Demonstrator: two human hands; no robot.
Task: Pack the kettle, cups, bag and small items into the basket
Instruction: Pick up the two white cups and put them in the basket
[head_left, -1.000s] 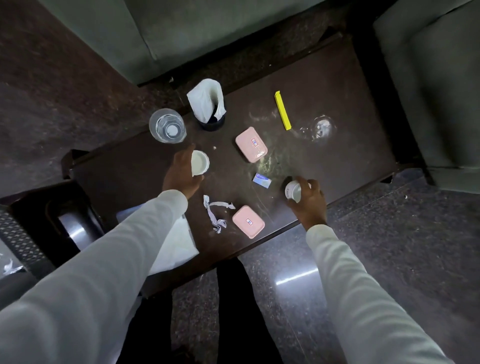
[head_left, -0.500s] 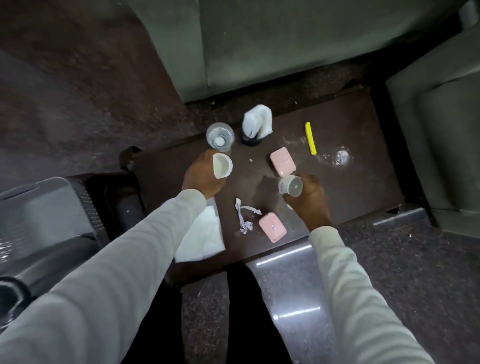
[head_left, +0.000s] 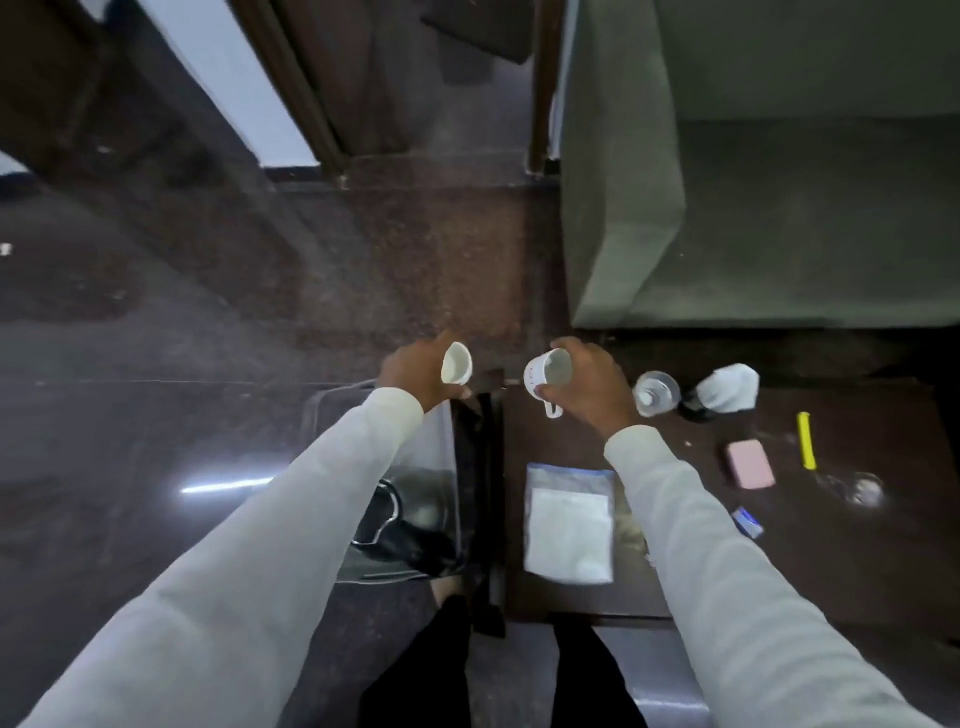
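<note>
My left hand (head_left: 415, 371) grips a small white cup (head_left: 457, 363) above the basket (head_left: 332, 410) holding the kettle (head_left: 400, 525). My right hand (head_left: 587, 389) clasps a handled cup (head_left: 548, 375) over the tabletop (head_left: 831, 571) edge. Both look rigid, light and breakable; I'd grip the bodies firmly.

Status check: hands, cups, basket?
Left hand holds white cup above basket. Right hand holds second cup over table edge. Kettle already in basket.

basket (head_left: 332, 410) at 9 o'clock largely hidden under left sleeve (head_left: 291, 509); kettle (head_left: 410, 525) inside partly covered, blurred; packet (head_left: 747, 521) print at 3 o'clock illegible.
</note>
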